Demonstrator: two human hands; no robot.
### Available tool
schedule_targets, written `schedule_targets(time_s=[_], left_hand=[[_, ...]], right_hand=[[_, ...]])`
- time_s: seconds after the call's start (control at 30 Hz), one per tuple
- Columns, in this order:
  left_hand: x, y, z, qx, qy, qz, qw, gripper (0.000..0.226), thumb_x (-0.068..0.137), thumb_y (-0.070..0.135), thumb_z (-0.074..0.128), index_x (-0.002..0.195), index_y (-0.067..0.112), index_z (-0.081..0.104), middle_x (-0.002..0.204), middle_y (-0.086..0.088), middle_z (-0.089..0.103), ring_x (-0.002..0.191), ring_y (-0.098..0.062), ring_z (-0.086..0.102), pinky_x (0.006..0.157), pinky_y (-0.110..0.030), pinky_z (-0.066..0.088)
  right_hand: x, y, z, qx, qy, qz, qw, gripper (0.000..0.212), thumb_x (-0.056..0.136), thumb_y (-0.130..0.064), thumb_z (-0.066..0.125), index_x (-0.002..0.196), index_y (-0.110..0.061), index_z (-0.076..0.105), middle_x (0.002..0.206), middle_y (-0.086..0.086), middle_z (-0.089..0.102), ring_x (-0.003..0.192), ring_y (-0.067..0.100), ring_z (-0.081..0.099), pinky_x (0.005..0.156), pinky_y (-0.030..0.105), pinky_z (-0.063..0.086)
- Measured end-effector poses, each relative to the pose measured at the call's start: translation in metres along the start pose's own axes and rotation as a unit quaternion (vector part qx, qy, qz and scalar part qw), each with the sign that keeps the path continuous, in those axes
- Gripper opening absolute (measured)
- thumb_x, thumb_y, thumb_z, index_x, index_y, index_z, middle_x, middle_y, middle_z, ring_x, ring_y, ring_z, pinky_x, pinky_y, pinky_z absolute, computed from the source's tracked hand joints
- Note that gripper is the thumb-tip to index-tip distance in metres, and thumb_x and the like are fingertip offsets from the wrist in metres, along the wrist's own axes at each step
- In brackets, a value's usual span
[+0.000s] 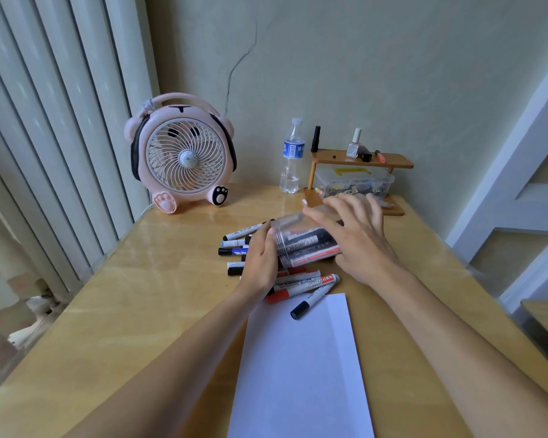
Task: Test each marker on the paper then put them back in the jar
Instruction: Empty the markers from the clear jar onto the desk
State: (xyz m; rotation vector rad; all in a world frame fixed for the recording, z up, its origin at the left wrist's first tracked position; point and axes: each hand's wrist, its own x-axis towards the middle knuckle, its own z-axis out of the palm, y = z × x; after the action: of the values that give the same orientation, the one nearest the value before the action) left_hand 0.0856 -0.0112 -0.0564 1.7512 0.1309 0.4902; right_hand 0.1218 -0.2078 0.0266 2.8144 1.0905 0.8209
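While the left fingers (268, 235) are curling round the open mouth of the jar (307, 245), the right fingers (345, 207) are lying spread and fairly straight over its far end, so I am reading both hands as steadying it on its side. Left hand (260, 263) is gripping the rim; right hand (358, 238) is pressing flat on the wall and base.

Jar is lying tipped on the worktop (140, 295), mouth toward the left, with a few markers (310, 246) showing inside through the clear plastic. More loose markers (301, 284) are lying in a heap just beside and under the left hand, one black-capped marker (312, 301) resting partly on the paper (301, 368).

Paper is showing no marks that I can see, so I am judging testing not yet begun: the step in hand is emptying the jar.

Next move, in my judgement, is calling for tilting the base up to slide out the rest, then setting the jar upright clear of the paper and uncapping one marker.
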Motion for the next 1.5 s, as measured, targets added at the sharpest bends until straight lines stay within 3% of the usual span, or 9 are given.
schedule_targets(time_s=[0.3,0.57,0.77,1.07,1.23,1.5], left_hand=[[-0.002,0.0,0.002,0.005,0.043,0.025,0.999,0.053,0.104,0.051,0.027,0.142,0.026,0.055,0.139,0.011,0.059,0.134,-0.006,0.048,0.116,-0.041,0.037],[-0.002,-0.002,0.006,0.05,0.027,0.046,0.997,0.04,0.109,0.032,0.035,0.142,0.025,0.056,0.135,0.009,0.06,0.13,-0.009,0.048,0.115,-0.038,0.036],[-0.002,-0.002,0.007,0.083,0.024,0.055,0.995,0.037,0.109,0.027,0.038,0.14,0.025,0.058,0.131,0.005,0.06,0.128,-0.012,0.047,0.107,-0.029,0.035],[0.0,-0.004,0.011,0.141,0.041,0.035,0.989,0.057,0.092,0.051,0.031,0.138,0.031,0.059,0.131,0.002,0.059,0.131,-0.021,0.045,0.114,-0.053,0.033],[-0.002,-0.001,0.012,0.187,0.034,0.031,0.981,0.05,0.091,0.046,0.039,0.134,0.037,0.062,0.141,0.004,0.054,0.139,-0.019,0.039,0.119,-0.053,0.021],[0.002,-0.006,0.016,0.253,0.023,0.047,0.966,0.035,0.098,0.041,0.058,0.132,0.038,0.065,0.143,0.005,0.051,0.141,-0.017,0.035,0.119,-0.049,0.018]], right_hand=[[0.0,0.004,-0.008,-0.008,-0.005,0.033,0.999,0.116,0.06,0.008,0.076,0.155,-0.043,0.034,0.156,-0.001,0.035,0.15,0.027,0.023,0.124,0.06,-0.001],[-0.001,0.012,-0.007,-0.008,-0.017,0.035,0.999,0.119,0.057,0.011,0.078,0.154,-0.045,0.036,0.155,-0.002,0.034,0.151,0.026,0.022,0.123,0.053,-0.012],[-0.006,0.018,-0.003,-0.018,-0.022,0.038,0.999,0.118,0.058,0.009,0.077,0.154,-0.046,0.034,0.153,-0.002,0.036,0.15,0.027,0.023,0.124,0.053,-0.01],[-0.01,0.032,0.004,-0.03,-0.009,0.051,0.998,0.115,0.059,0.007,0.08,0.153,-0.043,0.038,0.153,0.0,0.037,0.15,0.028,0.025,0.124,0.058,-0.006],[-0.012,0.037,0.003,-0.07,0.009,0.035,0.997,0.115,0.057,0.015,0.077,0.152,-0.04,0.042,0.151,0.005,0.041,0.149,0.033,0.03,0.124,0.063,-0.003],[-0.009,0.05,-0.005,-0.108,-0.02,0.009,0.994,0.115,0.056,0.014,0.082,0.152,-0.037,0.045,0.151,0.009,0.043,0.148,0.034,0.03,0.122,0.065,-0.003]])
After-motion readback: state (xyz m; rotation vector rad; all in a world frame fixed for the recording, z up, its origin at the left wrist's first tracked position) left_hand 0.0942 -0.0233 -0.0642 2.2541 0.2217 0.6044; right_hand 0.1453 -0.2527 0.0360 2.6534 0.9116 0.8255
